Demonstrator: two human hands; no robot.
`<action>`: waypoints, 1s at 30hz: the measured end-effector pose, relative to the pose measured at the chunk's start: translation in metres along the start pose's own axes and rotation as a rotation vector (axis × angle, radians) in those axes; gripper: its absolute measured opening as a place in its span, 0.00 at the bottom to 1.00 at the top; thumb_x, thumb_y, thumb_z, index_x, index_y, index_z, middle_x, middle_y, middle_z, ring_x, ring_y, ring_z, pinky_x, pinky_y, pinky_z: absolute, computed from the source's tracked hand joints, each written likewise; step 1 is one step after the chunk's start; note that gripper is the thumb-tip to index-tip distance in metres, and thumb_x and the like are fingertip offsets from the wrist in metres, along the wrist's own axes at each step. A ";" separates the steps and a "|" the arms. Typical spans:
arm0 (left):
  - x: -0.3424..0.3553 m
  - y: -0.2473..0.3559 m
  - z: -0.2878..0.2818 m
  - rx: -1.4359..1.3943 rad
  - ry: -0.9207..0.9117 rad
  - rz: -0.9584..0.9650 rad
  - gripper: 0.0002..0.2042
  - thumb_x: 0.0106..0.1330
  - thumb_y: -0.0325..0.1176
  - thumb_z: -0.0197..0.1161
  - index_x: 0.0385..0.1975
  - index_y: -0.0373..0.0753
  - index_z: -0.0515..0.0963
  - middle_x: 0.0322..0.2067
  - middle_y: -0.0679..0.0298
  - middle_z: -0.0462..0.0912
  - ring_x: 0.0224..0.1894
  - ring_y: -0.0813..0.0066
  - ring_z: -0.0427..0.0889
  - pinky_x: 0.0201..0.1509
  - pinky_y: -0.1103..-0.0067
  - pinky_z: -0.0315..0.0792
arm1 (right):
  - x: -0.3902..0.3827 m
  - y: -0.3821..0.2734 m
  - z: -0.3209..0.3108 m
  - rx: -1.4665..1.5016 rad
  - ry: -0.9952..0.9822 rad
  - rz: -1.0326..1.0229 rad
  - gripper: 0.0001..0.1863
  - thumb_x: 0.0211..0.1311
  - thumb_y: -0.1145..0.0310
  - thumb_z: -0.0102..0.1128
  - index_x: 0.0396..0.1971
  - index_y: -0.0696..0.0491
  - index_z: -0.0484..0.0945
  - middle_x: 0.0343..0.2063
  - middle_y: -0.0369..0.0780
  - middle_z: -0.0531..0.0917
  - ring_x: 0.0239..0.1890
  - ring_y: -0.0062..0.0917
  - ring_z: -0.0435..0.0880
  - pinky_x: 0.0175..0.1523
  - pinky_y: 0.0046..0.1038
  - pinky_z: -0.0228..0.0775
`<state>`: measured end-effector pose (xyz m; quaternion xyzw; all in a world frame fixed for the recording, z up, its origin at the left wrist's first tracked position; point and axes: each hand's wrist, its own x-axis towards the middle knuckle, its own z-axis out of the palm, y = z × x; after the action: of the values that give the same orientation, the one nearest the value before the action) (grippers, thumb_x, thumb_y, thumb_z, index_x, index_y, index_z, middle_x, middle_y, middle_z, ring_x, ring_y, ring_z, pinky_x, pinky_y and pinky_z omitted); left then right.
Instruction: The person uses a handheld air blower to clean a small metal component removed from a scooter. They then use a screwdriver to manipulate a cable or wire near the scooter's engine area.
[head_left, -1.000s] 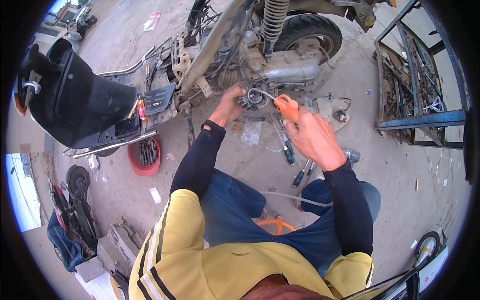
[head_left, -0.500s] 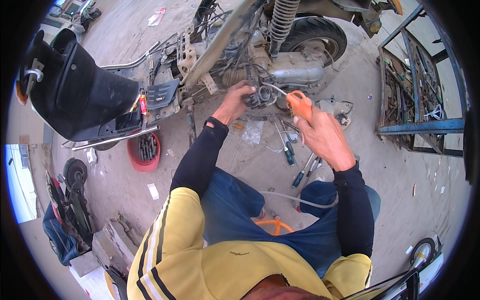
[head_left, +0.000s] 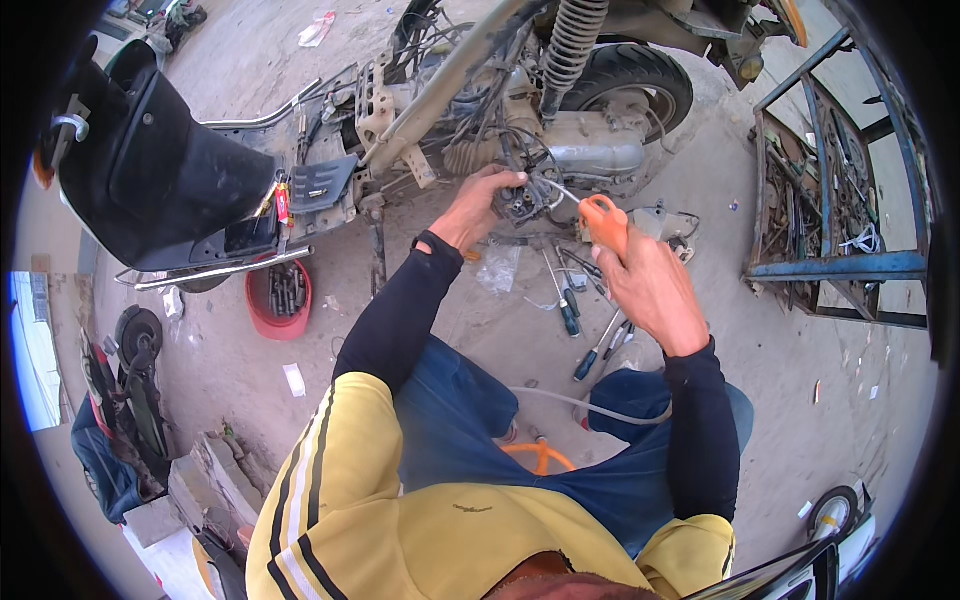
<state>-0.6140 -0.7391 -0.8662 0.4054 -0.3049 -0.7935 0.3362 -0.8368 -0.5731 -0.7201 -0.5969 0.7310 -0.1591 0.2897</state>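
Note:
My left hand (head_left: 468, 212) is closed round a small dark metal carburetor (head_left: 519, 204), its thumb lying across the top. The carburetor is held up beside the scooter's engine (head_left: 590, 148). In my right hand (head_left: 652, 292) is an orange air blow gun (head_left: 604, 226), gripped by its handle. Its thin metal nozzle points left at the carburetor; I cannot tell whether the tip touches it. A pale hose (head_left: 590, 403) runs across my legs below.
Several screwdrivers (head_left: 587, 362) and a clear plastic bag (head_left: 498, 268) lie on the ground under my hands. A red bowl of dark metal parts (head_left: 277, 325) stands at left. At right is a blue metal rack of tools (head_left: 840, 268). The scooter's rear wheel (head_left: 670, 85) is beyond.
The carburetor has been turned in my left hand: its round opening faced up before, and another side shows now. My right hand and the blow gun have shifted slightly down and right.

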 end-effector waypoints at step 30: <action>-0.006 0.000 0.026 0.025 0.130 -0.125 0.12 0.69 0.38 0.70 0.46 0.39 0.83 0.42 0.65 0.87 0.43 0.73 0.87 0.53 0.70 0.81 | -0.026 -0.006 -0.004 -0.149 0.041 -0.043 0.21 0.68 0.58 0.61 0.38 0.66 0.79 0.26 0.60 0.82 0.34 0.58 0.83 0.42 0.52 0.74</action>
<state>-0.6335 -0.7292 -0.8505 0.4784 -0.2666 -0.7812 0.2997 -0.8315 -0.5500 -0.7081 -0.6290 0.7338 -0.1226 0.2257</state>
